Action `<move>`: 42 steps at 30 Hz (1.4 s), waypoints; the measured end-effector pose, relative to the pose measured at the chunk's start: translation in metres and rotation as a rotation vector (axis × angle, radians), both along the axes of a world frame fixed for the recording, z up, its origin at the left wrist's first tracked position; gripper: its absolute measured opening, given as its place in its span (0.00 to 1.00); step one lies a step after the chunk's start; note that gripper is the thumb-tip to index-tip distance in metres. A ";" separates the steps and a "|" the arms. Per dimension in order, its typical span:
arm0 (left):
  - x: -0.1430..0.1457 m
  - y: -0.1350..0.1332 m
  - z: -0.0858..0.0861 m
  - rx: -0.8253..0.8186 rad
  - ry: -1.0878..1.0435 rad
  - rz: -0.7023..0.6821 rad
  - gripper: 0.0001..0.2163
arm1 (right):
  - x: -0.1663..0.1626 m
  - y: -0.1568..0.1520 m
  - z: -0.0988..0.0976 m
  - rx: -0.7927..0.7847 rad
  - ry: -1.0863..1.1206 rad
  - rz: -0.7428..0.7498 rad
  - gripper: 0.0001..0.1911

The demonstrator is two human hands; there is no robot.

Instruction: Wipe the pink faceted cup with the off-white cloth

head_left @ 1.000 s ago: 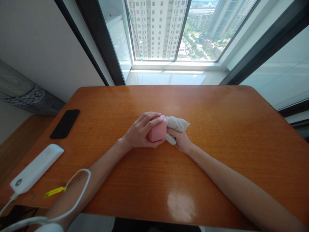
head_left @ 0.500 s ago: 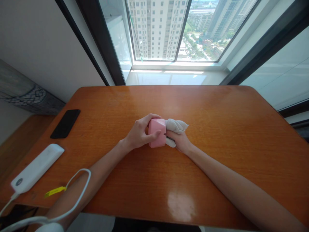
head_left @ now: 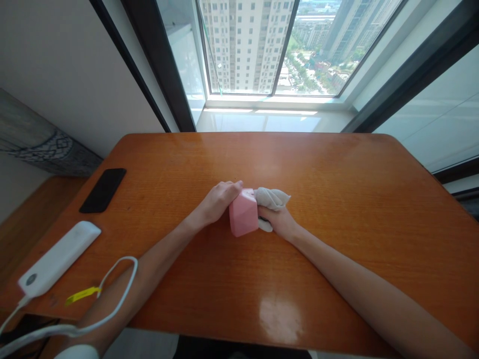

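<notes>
A small pink faceted box-like object (head_left: 243,213) is held above the middle of the table, tilted slightly. My left hand (head_left: 221,199) grips its upper left edge, with the fingers bent over the far side and partly hidden. From the right, my right hand (head_left: 279,219) is closed around a crumpled white-grey cloth (head_left: 272,198), which bunches above the fingers and shows again below them. This cloth touches the right side of the pink object. The right fingertips are hidden behind the object and the cloth.
On the left of the wooden table (head_left: 337,179) lie a black phone (head_left: 103,190) and a long white device (head_left: 60,258) with a cable. A white cable (head_left: 127,294) with a yellow tag (head_left: 83,295) loops over my left forearm. A window stands beyond the far edge.
The pink object has turned and dropped slightly toward me. My left thumb has come off its near face, and the left hand has shifted to its upper left edge. The cloth stays at its right side.
</notes>
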State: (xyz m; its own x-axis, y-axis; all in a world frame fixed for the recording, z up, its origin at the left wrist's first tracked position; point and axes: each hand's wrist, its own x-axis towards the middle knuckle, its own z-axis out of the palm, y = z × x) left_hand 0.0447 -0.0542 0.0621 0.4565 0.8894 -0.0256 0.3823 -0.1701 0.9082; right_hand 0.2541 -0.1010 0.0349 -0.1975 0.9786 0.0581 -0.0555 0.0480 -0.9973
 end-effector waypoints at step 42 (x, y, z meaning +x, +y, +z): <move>0.014 -0.005 -0.016 -0.126 -0.212 0.138 0.28 | 0.001 -0.002 -0.001 0.040 -0.026 -0.010 0.06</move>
State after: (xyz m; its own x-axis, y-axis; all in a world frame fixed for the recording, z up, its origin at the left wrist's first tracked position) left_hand 0.0592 -0.0593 0.0464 0.3386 0.9393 -0.0564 0.1929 -0.0107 0.9812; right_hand 0.2547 -0.1034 0.0338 -0.1895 0.9775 0.0923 -0.0285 0.0885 -0.9957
